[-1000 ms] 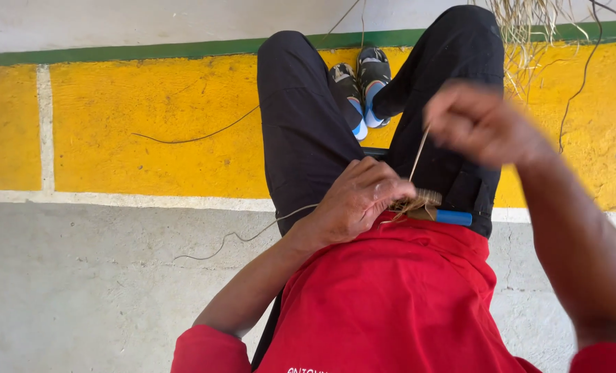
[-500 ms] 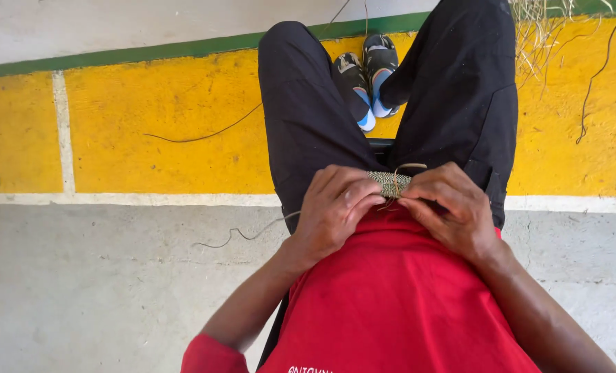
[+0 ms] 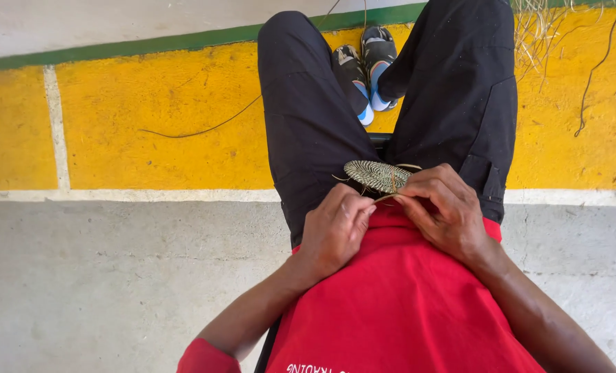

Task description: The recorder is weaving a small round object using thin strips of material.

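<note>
A small round woven disc (image 3: 377,175) of pale and dark coiled fibre rests on my lap, over black trousers. My left hand (image 3: 335,228) pinches its near edge with fingertips closed on the fibre. My right hand (image 3: 442,211) grips the disc's right side, fingers curled over the rim and a thin strand. Both hands meet just above the hem of my red shirt (image 3: 397,311).
My crossed feet in dark and blue sandals (image 3: 366,65) rest on a yellow painted floor band (image 3: 149,117) with a green stripe. A bundle of dry straw strands (image 3: 535,34) lies at the upper right. A loose dark strand (image 3: 204,128) lies on the yellow paint. Grey concrete (image 3: 101,276) is near me.
My right hand, raised and pulling a strand a second ago, has come down onto the woven disc. The disc now lies flatter and shows more of its face.
</note>
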